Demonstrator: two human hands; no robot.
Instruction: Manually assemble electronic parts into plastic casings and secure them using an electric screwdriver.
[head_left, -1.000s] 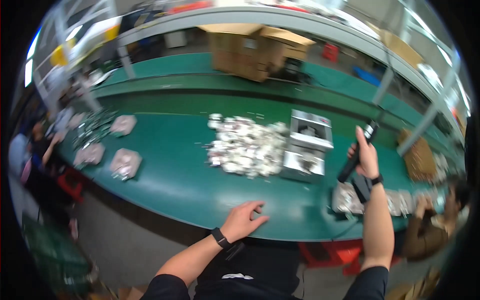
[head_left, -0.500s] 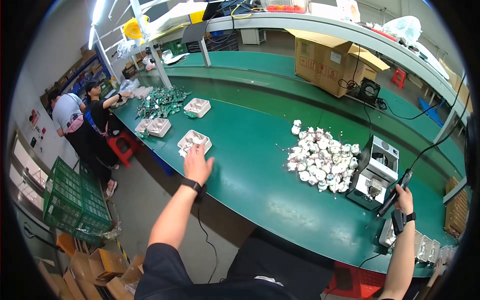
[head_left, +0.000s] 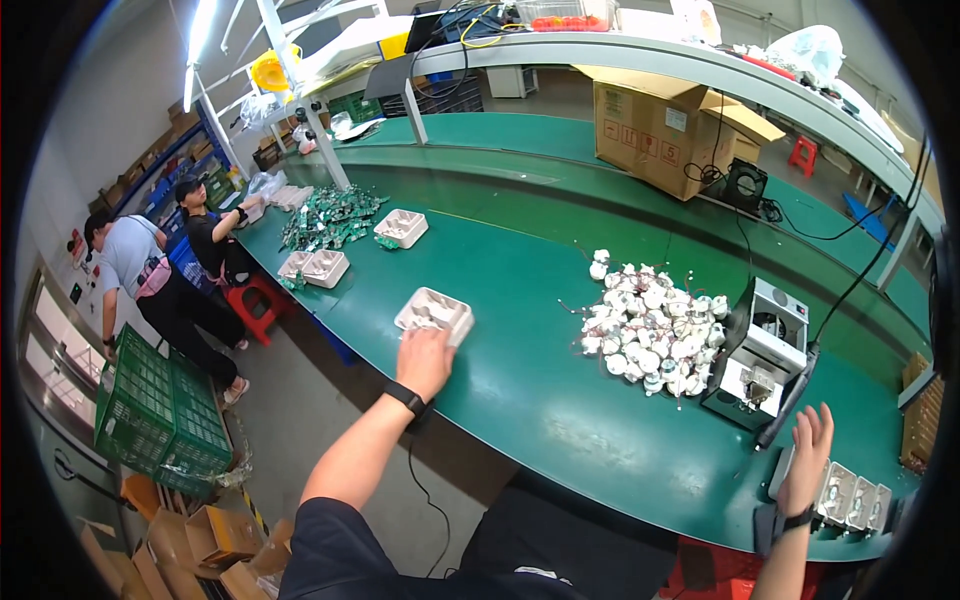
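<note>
My left hand (head_left: 424, 362) grips the near rim of a beige plastic tray (head_left: 460, 303) at the bench's front edge, fingertips reaching inside over pale parts. My right hand (head_left: 806, 460) is raised with fingers apart and nothing in it, above a row of small beige trays (head_left: 853, 497) at the right end. Just beyond it, a black electric screwdriver (head_left: 788, 405) leans beside a grey-white box-shaped machine (head_left: 757, 350), its cord running upward. Left of the machine lies a heap of small white rounded parts with thin wires (head_left: 650, 325).
Further left on the green bench (head_left: 520, 400) are a pile of green circuit boards (head_left: 333, 215) and more beige trays (head_left: 400, 228). A cardboard box (head_left: 645, 135) and a small black fan (head_left: 745, 183) stand at the back. Two people work at far left, near green crates (head_left: 160, 420).
The beige tray and my left hand have shifted right along the bench. My right hand has let go of the electric screwdriver, which now rests by the machine, and has opened.
</note>
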